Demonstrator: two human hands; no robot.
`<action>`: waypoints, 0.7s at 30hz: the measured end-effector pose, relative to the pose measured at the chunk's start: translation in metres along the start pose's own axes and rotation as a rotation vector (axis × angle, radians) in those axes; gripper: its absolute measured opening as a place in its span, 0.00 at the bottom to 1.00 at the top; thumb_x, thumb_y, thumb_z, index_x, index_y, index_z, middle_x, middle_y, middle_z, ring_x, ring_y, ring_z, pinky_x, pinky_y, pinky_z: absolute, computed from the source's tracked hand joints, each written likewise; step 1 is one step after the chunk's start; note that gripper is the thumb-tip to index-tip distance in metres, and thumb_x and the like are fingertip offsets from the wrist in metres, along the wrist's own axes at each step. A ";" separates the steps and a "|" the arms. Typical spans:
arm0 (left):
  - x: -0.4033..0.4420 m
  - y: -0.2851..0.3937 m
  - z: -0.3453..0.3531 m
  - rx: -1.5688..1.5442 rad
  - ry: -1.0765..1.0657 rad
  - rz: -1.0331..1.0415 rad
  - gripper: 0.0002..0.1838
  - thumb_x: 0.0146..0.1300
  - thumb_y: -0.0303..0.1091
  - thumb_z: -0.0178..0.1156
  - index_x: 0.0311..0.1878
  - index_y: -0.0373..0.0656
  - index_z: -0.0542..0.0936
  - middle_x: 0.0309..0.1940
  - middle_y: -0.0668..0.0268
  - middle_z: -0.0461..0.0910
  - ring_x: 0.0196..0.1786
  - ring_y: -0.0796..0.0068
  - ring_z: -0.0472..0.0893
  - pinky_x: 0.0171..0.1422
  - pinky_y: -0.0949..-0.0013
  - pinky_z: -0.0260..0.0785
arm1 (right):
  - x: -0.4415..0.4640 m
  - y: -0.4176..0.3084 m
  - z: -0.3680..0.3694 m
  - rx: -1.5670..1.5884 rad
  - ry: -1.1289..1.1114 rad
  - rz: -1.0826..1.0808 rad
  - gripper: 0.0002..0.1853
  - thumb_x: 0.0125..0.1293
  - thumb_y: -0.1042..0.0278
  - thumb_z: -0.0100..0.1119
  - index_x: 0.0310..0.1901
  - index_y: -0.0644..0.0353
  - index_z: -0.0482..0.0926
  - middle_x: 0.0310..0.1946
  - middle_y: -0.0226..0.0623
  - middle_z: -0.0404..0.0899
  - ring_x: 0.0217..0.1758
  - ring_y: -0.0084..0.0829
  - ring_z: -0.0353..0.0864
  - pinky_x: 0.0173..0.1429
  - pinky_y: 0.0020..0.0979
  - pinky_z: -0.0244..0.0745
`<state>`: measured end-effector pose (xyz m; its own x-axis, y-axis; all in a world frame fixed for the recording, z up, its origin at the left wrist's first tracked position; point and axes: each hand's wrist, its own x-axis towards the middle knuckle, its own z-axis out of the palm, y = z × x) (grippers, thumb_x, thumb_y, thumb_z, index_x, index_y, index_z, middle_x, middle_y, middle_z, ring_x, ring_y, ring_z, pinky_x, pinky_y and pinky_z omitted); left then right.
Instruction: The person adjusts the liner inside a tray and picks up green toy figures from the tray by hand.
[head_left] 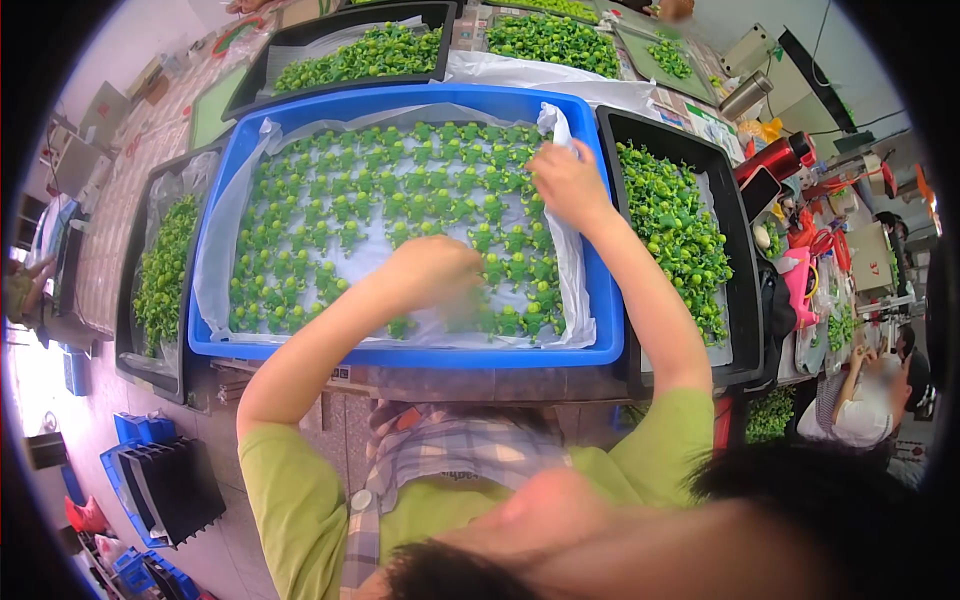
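A blue tray [400,353] lined with white sheet [362,262] holds rows of small green figures [390,180]. Over its lower middle is my left hand [437,275], its fingers bent and smeared by motion, so what they hold cannot be made out. At the tray's upper right, my right hand [568,180] has its fingers curled down by the end of a row, beside the sheet's raised edge. Whatever lies between those fingertips is too small to name. Green figures surround both hands.
Black trays with piled green figures stand at the right [745,300], left [130,290] and back [445,45]. A red bottle [775,158], a phone [760,190] and a metal flask [746,94] are at the right. Another person [865,405] sits at the far right.
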<state>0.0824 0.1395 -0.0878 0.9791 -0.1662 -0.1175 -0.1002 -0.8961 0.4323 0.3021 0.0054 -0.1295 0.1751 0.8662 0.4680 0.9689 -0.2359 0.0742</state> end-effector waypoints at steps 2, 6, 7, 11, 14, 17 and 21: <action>-0.003 -0.012 0.005 -0.128 0.040 0.012 0.12 0.58 0.38 0.56 0.42 0.43 0.78 0.36 0.60 0.79 0.38 0.60 0.78 0.41 0.62 0.70 | 0.002 -0.008 -0.004 0.006 -0.189 -0.019 0.06 0.53 0.65 0.58 0.33 0.53 0.76 0.34 0.29 0.76 0.47 0.29 0.74 0.63 0.49 0.53; -0.008 -0.022 0.013 -0.267 0.133 -0.017 0.12 0.59 0.37 0.55 0.43 0.42 0.78 0.36 0.60 0.79 0.37 0.61 0.78 0.41 0.64 0.70 | 0.004 0.002 -0.014 -0.026 -0.395 -0.068 0.08 0.55 0.60 0.58 0.32 0.53 0.77 0.25 0.29 0.77 0.41 0.32 0.77 0.65 0.53 0.50; -0.008 -0.022 0.012 -0.280 0.133 -0.018 0.12 0.59 0.37 0.55 0.43 0.42 0.78 0.36 0.60 0.79 0.37 0.61 0.78 0.41 0.64 0.70 | 0.006 0.006 -0.021 -0.059 -0.471 -0.041 0.09 0.55 0.58 0.57 0.31 0.53 0.78 0.24 0.30 0.77 0.42 0.31 0.77 0.65 0.53 0.50; -0.006 -0.028 0.009 -0.415 0.162 -0.094 0.12 0.59 0.35 0.55 0.45 0.42 0.78 0.36 0.59 0.79 0.37 0.63 0.79 0.40 0.65 0.71 | 0.009 0.024 -0.043 -0.144 -0.497 -0.042 0.11 0.55 0.55 0.57 0.29 0.52 0.80 0.25 0.30 0.76 0.41 0.31 0.74 0.66 0.52 0.47; -0.007 -0.032 0.010 -0.445 0.127 -0.127 0.13 0.58 0.35 0.54 0.45 0.43 0.77 0.35 0.58 0.79 0.38 0.60 0.78 0.42 0.63 0.70 | 0.016 0.032 -0.046 -0.187 -0.431 -0.012 0.13 0.50 0.56 0.63 0.37 0.52 0.81 0.25 0.29 0.76 0.42 0.30 0.73 0.67 0.52 0.46; -0.002 -0.034 0.008 -0.507 0.094 -0.149 0.14 0.58 0.36 0.53 0.45 0.43 0.77 0.36 0.56 0.79 0.39 0.57 0.78 0.44 0.60 0.69 | 0.028 0.039 -0.057 -0.363 -0.522 0.112 0.24 0.44 0.54 0.68 0.44 0.52 0.78 0.29 0.31 0.75 0.45 0.31 0.71 0.67 0.53 0.46; 0.000 -0.036 0.008 -0.553 0.096 -0.177 0.13 0.59 0.36 0.53 0.45 0.41 0.77 0.37 0.55 0.78 0.37 0.58 0.78 0.43 0.61 0.69 | 0.024 0.053 -0.054 -0.342 -0.481 0.260 0.24 0.45 0.53 0.67 0.46 0.51 0.77 0.36 0.34 0.73 0.49 0.34 0.69 0.65 0.54 0.47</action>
<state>0.0846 0.1681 -0.1105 0.9868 0.0279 -0.1597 0.1482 -0.5550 0.8185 0.3478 -0.0099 -0.0664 0.5326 0.8437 0.0673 0.7877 -0.5232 0.3254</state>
